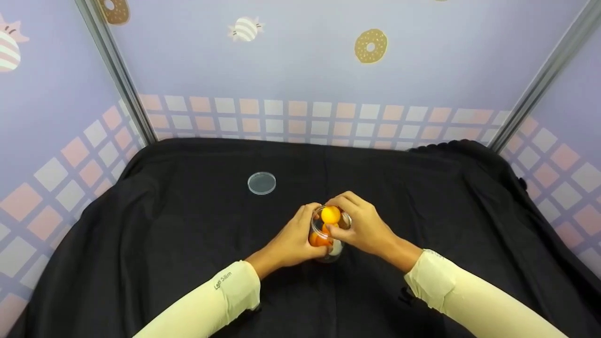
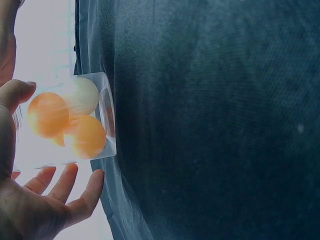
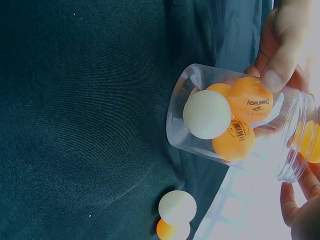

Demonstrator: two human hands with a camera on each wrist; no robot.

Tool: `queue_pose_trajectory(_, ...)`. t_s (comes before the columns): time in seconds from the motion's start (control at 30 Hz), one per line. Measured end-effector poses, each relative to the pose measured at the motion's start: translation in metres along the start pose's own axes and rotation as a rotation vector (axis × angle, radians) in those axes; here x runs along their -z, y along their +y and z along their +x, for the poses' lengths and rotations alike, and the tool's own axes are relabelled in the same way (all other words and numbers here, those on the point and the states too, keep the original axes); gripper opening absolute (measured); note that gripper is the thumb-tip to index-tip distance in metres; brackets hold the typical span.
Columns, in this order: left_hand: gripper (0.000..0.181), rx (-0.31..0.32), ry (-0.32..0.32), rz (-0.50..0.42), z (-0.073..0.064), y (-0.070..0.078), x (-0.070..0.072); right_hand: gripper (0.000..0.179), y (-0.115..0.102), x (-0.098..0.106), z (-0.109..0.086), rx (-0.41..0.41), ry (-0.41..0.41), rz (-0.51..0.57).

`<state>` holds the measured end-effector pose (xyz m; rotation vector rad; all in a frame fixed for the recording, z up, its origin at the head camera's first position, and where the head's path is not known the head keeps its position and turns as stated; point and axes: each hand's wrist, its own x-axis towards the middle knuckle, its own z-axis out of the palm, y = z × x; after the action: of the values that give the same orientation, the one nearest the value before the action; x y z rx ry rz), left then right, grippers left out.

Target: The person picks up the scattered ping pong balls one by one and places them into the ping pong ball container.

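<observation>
A clear plastic jar (image 3: 192, 142) with orange and white ping-pong balls inside stands upright on the black cloth. My left hand (image 1: 293, 238) grips its side, thumb and fingers around the wall. At the jar's mouth, my right hand (image 1: 365, 225) pinches an orange ping-pong ball (image 1: 331, 215) between thumb and fingers. Through the wall a white ball (image 3: 206, 114) and several orange balls, one of them printed (image 3: 251, 100), show. Beside the jar, a white ball (image 3: 177, 206) and an orange ball (image 3: 171, 230) lie on the cloth, hidden in the head view.
A round clear lid (image 1: 261, 183) lies on the black cloth (image 1: 197, 211), behind and left of the jar. Patterned panels (image 1: 300, 61) enclose the table at the back and both sides, with metal posts (image 1: 124, 89) at the corners.
</observation>
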<state>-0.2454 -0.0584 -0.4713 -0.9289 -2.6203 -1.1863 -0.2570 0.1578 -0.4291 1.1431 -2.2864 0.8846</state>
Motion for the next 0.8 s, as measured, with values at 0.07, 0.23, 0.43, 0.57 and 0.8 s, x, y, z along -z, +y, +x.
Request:
queue_pose_trajectory(0.07, 0.085, -0.005, 0.001, -0.001, 0.0004, 0.0, -0.0001, 0.035, 0.0002, -0.0001, 0.0002, 0.004, 0.005, 0.004)
queue_pose_trajectory(0.23, 0.086, -0.011, 0.005, 0.004, 0.0006, 0.0009, 0.0003, 0.035, 0.0003, 0.0001, 0.0, 0.011, 0.012, -0.01)
queue_pose_trajectory(0.43, 0.085, -0.012, 0.007, 0.006, 0.0009, 0.0008, 0.0004, 0.035, -0.0009, 0.0011, 0.0001, -0.008, 0.001, 0.004)
queue_pose_trajectory(0.57, 0.086, -0.008, 0.007, 0.012, 0.0001, 0.0022, 0.001, 0.035, -0.0003, 0.0004, 0.0001, -0.003, 0.003, 0.007)
queue_pose_trajectory(0.8, 0.086, -0.03, 0.018, 0.015, -0.0005, 0.0024, 0.0004, 0.036, 0.0009, -0.001, -0.0003, 0.029, 0.025, 0.01)
